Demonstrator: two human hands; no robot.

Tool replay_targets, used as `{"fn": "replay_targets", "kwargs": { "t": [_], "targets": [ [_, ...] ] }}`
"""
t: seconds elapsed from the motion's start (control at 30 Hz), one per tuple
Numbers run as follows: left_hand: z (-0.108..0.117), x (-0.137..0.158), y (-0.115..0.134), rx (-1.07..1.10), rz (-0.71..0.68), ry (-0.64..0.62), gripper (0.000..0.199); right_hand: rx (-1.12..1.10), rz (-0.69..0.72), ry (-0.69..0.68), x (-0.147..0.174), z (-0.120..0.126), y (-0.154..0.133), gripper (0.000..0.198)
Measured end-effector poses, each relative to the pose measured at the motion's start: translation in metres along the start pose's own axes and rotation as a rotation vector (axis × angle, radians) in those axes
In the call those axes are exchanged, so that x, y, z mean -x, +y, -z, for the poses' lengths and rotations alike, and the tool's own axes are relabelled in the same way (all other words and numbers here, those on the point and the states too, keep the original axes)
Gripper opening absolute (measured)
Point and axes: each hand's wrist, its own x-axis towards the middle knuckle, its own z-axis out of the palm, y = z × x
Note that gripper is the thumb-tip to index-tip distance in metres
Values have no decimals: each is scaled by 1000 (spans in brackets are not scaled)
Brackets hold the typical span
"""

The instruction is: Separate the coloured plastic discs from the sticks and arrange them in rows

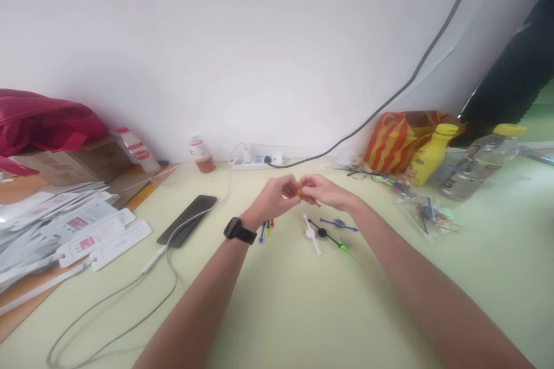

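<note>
Above the table, my left hand (277, 193) and my right hand (322, 190) meet fingertip to fingertip. Both pinch a small yellow plastic piece (299, 191) between them. A red tip (319, 204) shows below my right fingers; the fingers hide how it joins the yellow piece. Just below the hands lie a white arrow spinner (310, 233), a black arrow spinner (322, 233) and a blue arrow spinner (340, 223). A green arrow (346, 251) lies by the black one's end. Beside my left wrist, several coloured arrows (262, 233) are partly hidden.
A black phone (187, 221) and a white cable (173, 277) lie at left, near stacked labels (86, 230). Along the wall stand a drink bottle (202, 154) and a power strip (257, 160). At right are a striped bag (393, 141), bottles (433, 155) and a plastic packet (428, 219).
</note>
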Motion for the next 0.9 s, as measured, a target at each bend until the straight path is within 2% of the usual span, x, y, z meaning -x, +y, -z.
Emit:
{"fn": "replay_targets", "kwargs": {
  "t": [0.13,0.27,0.33,0.43,0.5,0.57,0.7,0.77,0.9],
  "targets": [
    [-3,1,-1,-121,29,-28,8,213,-15,91,-2,4,6,10],
    [-8,4,-1,-326,72,-103,8,600,-159,68,-1,24,19,15],
    [-9,5,-3,-402,89,-155,16,670,-205,91,2,37,22,22],
    [-6,6,-9,-481,111,-202,18,714,-242,103,13,53,16,25],
    [1,6,-14,-504,97,-199,17,728,-265,19,23,59,7,27],
    [10,7,-17,-523,93,-186,18,725,-308,-126,30,60,-3,33],
    [26,9,-18,-573,182,-197,24,786,-399,-332,31,54,-11,35],
    [28,10,-20,-567,212,-202,25,813,-403,-349,29,52,-12,34],
    [24,8,-25,-499,217,-215,25,763,-364,-298,31,54,-16,34]
  ]
}}
